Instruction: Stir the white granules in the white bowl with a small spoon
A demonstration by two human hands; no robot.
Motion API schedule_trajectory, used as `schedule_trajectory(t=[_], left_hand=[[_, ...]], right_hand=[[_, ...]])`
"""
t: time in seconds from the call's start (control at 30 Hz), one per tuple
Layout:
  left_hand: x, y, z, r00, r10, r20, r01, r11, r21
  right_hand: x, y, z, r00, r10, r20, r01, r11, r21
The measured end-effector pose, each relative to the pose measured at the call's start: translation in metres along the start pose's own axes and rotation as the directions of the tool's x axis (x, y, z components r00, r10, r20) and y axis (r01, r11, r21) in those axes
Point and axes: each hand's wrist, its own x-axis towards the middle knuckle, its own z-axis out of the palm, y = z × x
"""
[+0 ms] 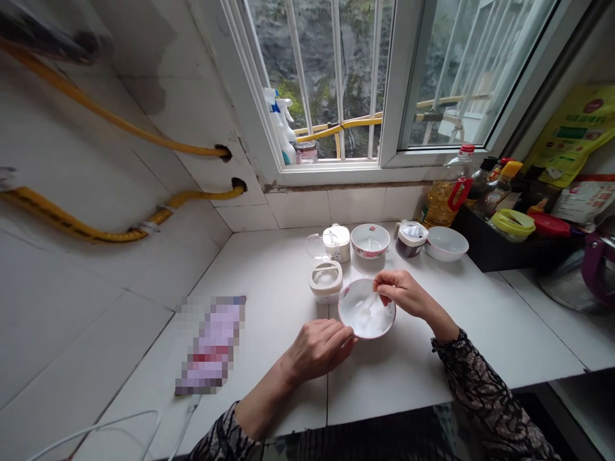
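Pinching a white spoon [369, 303] inside the floral bowl [355, 293], it's the right hand [403, 292]; left hand [319, 346] clasps the bowl's near-left rim! Beige-lidded jar [325, 291] just left of the bowl, green pouch [569, 141] far right, lettering too small to read.

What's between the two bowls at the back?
In the head view, a small jar, dark below and pale on top, stands between the flowered bowl and the white bowl.

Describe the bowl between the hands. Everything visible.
The round, glossy white bowl, ceramic-looking with pinkish rim decoration, appears upright on the white tiled counter. Loose white contents lie inside. The left hand holds its near-left rim; the white spoon in the right hand dips inside.
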Motion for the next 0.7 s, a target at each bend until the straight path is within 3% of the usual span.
schedule_trajectory(t=[0.27,0.4,0.53,0.7], left_hand=[[0.001,0.000,-0.001,1.000,0.005,0.011,-0.005,1.000,0.006],[0.001,0.000,-0.001,1.000,0.002,0.016,-0.002,1.000,0.013],[0.001,0.000,-0.001,1.000,-0.001,0.025,0.001,1.000,0.018],[0.001,0.000,-0.001,1.000,0.002,0.018,-0.002,1.000,0.002]], right_hand=[[0.006,0.003,-0.005,0.990,0.124,0.062,-0.136,0.957,0.257],[0.003,0.001,-0.003,0.997,0.058,0.050,-0.064,0.989,0.132],[0.000,-0.006,0.001,0.991,-0.036,0.130,0.037,0.999,-0.005],[0.000,-0.008,-0.003,0.978,0.097,0.182,-0.128,0.977,0.169]])
